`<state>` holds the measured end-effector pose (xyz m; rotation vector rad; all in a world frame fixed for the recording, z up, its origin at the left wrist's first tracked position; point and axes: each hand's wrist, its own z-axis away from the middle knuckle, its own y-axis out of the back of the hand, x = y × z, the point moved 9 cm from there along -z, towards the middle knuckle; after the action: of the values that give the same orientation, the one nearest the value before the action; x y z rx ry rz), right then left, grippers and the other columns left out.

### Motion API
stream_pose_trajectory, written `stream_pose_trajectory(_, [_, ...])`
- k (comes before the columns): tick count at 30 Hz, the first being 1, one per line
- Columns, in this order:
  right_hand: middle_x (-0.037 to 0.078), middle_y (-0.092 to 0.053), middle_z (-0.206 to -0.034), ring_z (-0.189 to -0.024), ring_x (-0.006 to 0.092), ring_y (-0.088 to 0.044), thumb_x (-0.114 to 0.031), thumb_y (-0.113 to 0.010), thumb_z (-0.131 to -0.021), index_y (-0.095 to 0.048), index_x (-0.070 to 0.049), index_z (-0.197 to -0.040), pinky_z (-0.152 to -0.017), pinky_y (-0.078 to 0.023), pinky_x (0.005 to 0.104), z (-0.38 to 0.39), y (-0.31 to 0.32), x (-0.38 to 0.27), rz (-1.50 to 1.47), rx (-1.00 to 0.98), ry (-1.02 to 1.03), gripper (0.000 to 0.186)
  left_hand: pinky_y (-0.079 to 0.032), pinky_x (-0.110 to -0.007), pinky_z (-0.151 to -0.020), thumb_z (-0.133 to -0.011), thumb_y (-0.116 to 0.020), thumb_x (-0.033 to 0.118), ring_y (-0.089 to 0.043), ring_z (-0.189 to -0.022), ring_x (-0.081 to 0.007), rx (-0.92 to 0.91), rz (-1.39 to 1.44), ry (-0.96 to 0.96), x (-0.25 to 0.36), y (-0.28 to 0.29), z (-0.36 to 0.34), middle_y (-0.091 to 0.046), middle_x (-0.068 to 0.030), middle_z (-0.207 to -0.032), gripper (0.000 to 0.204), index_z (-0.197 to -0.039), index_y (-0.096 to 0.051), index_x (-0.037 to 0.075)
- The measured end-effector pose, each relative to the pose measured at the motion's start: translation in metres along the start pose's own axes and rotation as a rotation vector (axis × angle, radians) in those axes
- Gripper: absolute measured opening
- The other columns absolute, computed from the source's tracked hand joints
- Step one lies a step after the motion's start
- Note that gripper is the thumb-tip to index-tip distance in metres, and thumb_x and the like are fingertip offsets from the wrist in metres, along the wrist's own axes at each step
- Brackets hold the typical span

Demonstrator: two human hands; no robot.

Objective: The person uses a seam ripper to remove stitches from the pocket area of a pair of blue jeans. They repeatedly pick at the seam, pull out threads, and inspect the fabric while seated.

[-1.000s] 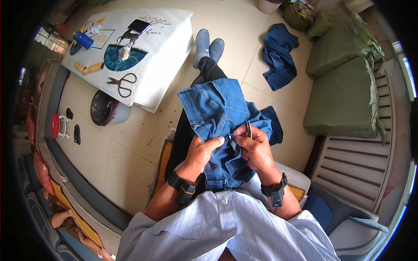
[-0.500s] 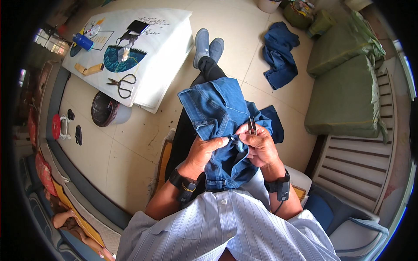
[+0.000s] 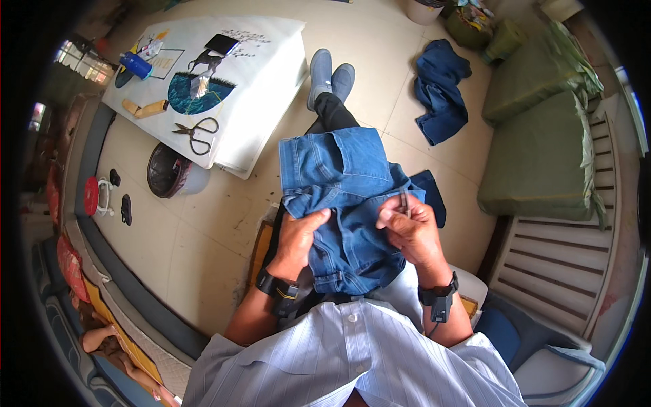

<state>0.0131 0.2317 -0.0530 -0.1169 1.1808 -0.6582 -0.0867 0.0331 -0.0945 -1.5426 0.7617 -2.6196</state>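
Note:
A pair of blue jeans (image 3: 352, 169) lies across my lap, its back pocket and waistband facing up. At its left edge my left hand (image 3: 298, 234) grips the denim, thumb on top and fingers hidden underneath. My right hand (image 3: 410, 227) is closed above the right part of the jeans, thumb against the index finger. Thread snips (image 3: 405, 202) are held in that hand, their blades pointing away from me and somewhat blurred. Whether the right fingers also pinch a bit of thread or cloth I cannot make out.
A white table (image 3: 261, 81) at the far left bears large black scissors (image 3: 196, 134) and a blue bottle (image 3: 135, 66). Beside it stands a bin (image 3: 166, 169). More jeans (image 3: 441, 91) lie on the floor; green cushions (image 3: 536, 149) sit on a slatted bench at right.
My hands have moved apart from the seam where they met. The jeans now lie flatter and more spread out. My right hand, still with the snips, has shifted slightly right and nearer me.

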Motion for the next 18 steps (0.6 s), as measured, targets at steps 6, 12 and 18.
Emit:
stream_pose_trajectory(6, [0.002,-0.066,-0.077,-0.050,0.0034,-0.044,-0.008,-0.073,-0.095,-0.069,-0.006,-0.099,-0.044,-0.031,0.0210,0.008,0.052,-0.020,0.233,0.286,0.098,0.006,-0.053,-0.034,-0.101,-0.090,-0.075,0.009,-0.069,-0.109,-0.0187,0.031,-0.032,0.107,0.009,0.050,-0.007,-0.073,-0.0077,-0.123,0.037,-0.126,-0.072,-0.001])
stream_pose_trajectory(12, [-0.004,-0.059,-0.079,-0.066,0.0037,-0.047,-0.010,-0.072,-0.096,-0.070,-0.002,-0.102,-0.057,-0.037,0.0228,0.004,0.090,0.004,0.600,0.425,0.253,0.011,-0.054,-0.037,-0.101,-0.086,-0.078,0.004,-0.069,-0.111,-0.0213,-0.082,0.089,0.258,0.009,0.017,0.009,-0.073,-0.0067,-0.116,0.045,-0.129,-0.066,-0.002])
stream_pose_trajectory(18, [-0.006,-0.054,-0.074,-0.060,0.0035,-0.043,-0.013,-0.078,-0.093,-0.066,-0.005,-0.100,-0.052,-0.034,0.0233,0.009,0.102,0.017,0.477,0.499,0.049,0.016,-0.053,-0.032,-0.099,-0.091,-0.074,0.007,-0.069,-0.105,-0.0154,-0.120,0.084,0.218,-0.026,0.026,0.004,-0.075,-0.0040,-0.119,0.040,-0.131,-0.069,0.000])
